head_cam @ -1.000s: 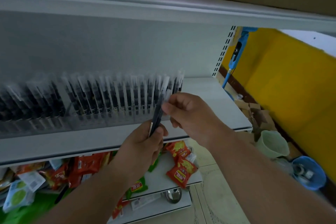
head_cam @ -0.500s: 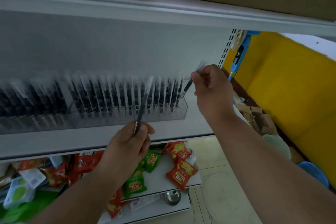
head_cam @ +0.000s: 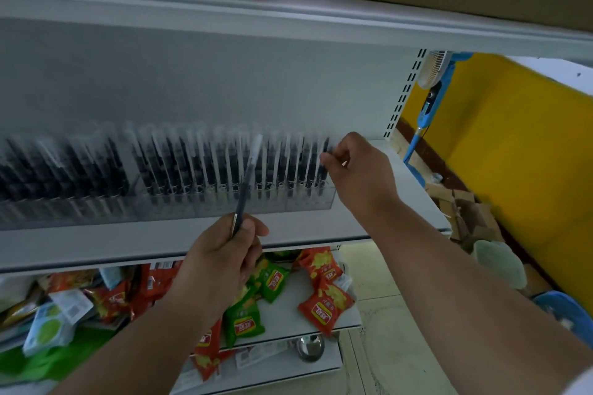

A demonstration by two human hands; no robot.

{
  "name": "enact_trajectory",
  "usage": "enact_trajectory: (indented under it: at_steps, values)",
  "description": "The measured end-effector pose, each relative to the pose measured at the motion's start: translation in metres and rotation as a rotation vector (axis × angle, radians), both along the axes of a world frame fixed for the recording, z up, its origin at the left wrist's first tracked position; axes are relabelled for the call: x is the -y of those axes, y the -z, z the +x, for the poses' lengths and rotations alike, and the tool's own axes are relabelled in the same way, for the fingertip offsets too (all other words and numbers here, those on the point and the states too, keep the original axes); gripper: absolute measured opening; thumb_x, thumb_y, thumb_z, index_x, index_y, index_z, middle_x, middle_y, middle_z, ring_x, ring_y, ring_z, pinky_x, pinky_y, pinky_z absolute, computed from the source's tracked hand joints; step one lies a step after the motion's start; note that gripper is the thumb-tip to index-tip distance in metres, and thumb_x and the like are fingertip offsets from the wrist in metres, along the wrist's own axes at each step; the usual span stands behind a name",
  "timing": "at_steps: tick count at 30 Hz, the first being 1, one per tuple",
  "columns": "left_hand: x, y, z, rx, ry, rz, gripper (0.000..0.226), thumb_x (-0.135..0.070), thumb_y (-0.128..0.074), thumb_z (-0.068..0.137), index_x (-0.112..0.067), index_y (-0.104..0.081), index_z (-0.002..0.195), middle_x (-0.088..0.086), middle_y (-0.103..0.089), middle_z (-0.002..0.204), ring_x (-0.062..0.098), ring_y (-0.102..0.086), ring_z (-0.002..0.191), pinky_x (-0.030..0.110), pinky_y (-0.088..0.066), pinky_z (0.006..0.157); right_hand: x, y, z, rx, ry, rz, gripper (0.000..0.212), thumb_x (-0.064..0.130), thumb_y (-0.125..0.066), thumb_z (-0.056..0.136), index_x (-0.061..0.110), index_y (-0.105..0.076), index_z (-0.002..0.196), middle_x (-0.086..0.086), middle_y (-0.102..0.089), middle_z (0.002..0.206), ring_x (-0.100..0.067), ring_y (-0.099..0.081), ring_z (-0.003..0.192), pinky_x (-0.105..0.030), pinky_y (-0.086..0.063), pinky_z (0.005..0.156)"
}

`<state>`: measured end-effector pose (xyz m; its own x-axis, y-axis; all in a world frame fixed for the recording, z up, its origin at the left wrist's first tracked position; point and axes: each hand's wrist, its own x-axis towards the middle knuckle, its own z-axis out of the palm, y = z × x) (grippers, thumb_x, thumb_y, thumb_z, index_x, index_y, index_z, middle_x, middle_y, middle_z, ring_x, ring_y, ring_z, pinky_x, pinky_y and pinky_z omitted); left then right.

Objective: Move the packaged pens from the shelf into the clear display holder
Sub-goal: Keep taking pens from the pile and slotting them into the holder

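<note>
The left hand [head_cam: 221,253] held one packaged pen [head_cam: 246,184] by its lower end, thumb and fingers pinched round it. The pen's long axis ran nearly upright, leaning a little right, its clear wrapper tip pointing up in front of the row of pens already standing in the holder [head_cam: 237,200]. The left forearm rose from the lower left, wrist bent toward the shelf [head_cam: 128,244].

The right hand [head_cam: 359,170] was at the holder's right end, forearm reaching in from the lower right, back of the hand toward the camera. Its fingertips were curled together at the last pen [head_cam: 324,157] in the row, seemingly pinching that pen's wrapper, though blur made the contact hard to confirm. The pens in the holder stood upright, tips up, on the shelf. Snack packets [head_cam: 324,301] lay on the shelf below.
</note>
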<state>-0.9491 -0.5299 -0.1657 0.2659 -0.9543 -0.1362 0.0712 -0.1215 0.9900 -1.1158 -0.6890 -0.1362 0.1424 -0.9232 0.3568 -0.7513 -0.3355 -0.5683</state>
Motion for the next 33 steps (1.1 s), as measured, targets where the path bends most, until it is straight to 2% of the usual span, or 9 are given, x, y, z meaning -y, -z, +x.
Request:
enact_trajectory:
  at_steps: [4,7,10,12,17,20,23,28,33]
  values:
    - [0.001,-0.001,0.001,-0.01,-0.016,-0.002,0.028,-0.016,-0.037,0.105,-0.003,-0.059,0.093,0.005,-0.04,0.06,0.012,-0.031,0.046,0.026,-0.025,0.047,-0.019,-0.006,-0.002,0.086,0.029,-0.073,0.03,0.048,-0.066,0.087,0.021,-0.053,0.089,0.009,-0.057,0.08,-0.008,-0.054,0.072,-0.025,-0.04,0.059]
    - [0.005,-0.001,0.001,0.02,-0.017,-0.02,0.028,-0.016,-0.038,0.105,-0.003,-0.059,0.093,0.009,-0.037,0.062,0.013,-0.03,0.047,0.024,-0.026,0.045,-0.047,-0.014,0.016,0.215,-0.197,0.019,0.023,0.042,-0.064,0.09,0.021,-0.061,0.082,0.009,-0.061,0.073,-0.005,-0.057,0.067,-0.018,-0.044,0.057]
    - [0.006,0.003,0.002,0.084,0.008,-0.055,0.025,-0.014,-0.04,0.104,-0.004,-0.06,0.091,0.008,-0.036,0.059,0.012,-0.03,0.048,0.021,-0.027,0.044,-0.062,-0.016,0.044,0.373,-0.35,0.244,0.021,0.038,-0.067,0.089,0.018,-0.067,0.084,-0.003,-0.068,0.077,-0.015,-0.059,0.065,-0.037,-0.054,0.065]
    - [0.003,0.007,0.01,0.216,0.045,-0.076,0.023,-0.016,-0.043,0.104,-0.014,-0.061,0.088,-0.005,-0.041,0.053,0.012,-0.035,0.05,0.026,-0.031,0.048,-0.064,-0.018,0.059,0.45,-0.377,0.311,0.023,0.031,-0.068,0.09,0.01,-0.064,0.08,-0.012,-0.065,0.072,-0.018,-0.053,0.058,-0.041,-0.052,0.061]
    - [-0.01,0.003,0.05,0.681,0.021,-0.066,0.019,-0.036,-0.045,0.1,-0.028,-0.052,0.084,-0.003,-0.052,0.059,0.009,-0.047,0.052,0.028,-0.035,0.05,-0.071,-0.023,0.09,0.588,-0.416,0.415,0.026,0.018,-0.062,0.095,-0.004,-0.058,0.081,-0.011,-0.053,0.061,-0.011,-0.049,0.049,-0.028,-0.046,0.052]
    - [-0.023,0.003,0.089,1.007,-0.115,-0.124,0.015,-0.039,-0.047,0.097,-0.028,-0.056,0.094,-0.013,-0.054,0.081,0.005,-0.053,0.071,0.022,-0.038,0.061,-0.072,-0.024,0.112,0.535,-0.371,0.289,0.029,0.026,-0.06,0.096,0.006,-0.056,0.076,-0.008,-0.057,0.057,-0.012,-0.053,0.049,-0.031,-0.046,0.053]
    - [-0.033,0.005,0.132,1.269,-0.213,-0.191,0.033,-0.038,-0.045,0.093,-0.016,-0.064,0.11,0.0,-0.057,0.109,0.019,-0.052,0.099,0.035,-0.045,0.086,-0.072,-0.025,0.134,0.447,-0.342,0.113,0.023,0.027,-0.06,0.096,0.008,-0.061,0.084,-0.013,-0.062,0.067,-0.025,-0.06,0.06,-0.036,-0.05,0.057]
    - [-0.032,0.007,0.168,1.447,-0.129,-0.172,0.045,-0.04,-0.043,0.089,-0.016,-0.062,0.122,0.002,-0.057,0.122,0.023,-0.046,0.114,0.041,-0.044,0.097,-0.082,-0.028,0.174,0.299,-0.347,-0.017,0.016,0.026,-0.059,0.096,0.012,-0.065,0.093,-0.008,-0.063,0.071,-0.026,-0.063,0.069,-0.041,-0.053,0.065]
    - [-0.029,0.02,0.188,1.525,0.011,-0.174,0.054,-0.041,-0.043,0.087,-0.014,-0.058,0.131,0.004,-0.056,0.127,0.026,-0.046,0.116,0.042,-0.043,0.099,-0.091,-0.027,0.203,0.123,-0.328,-0.074,0.016,0.028,-0.059,0.097,0.016,-0.058,0.085,0.006,-0.05,0.06,-0.008,-0.045,0.052,-0.026,-0.04,0.052]
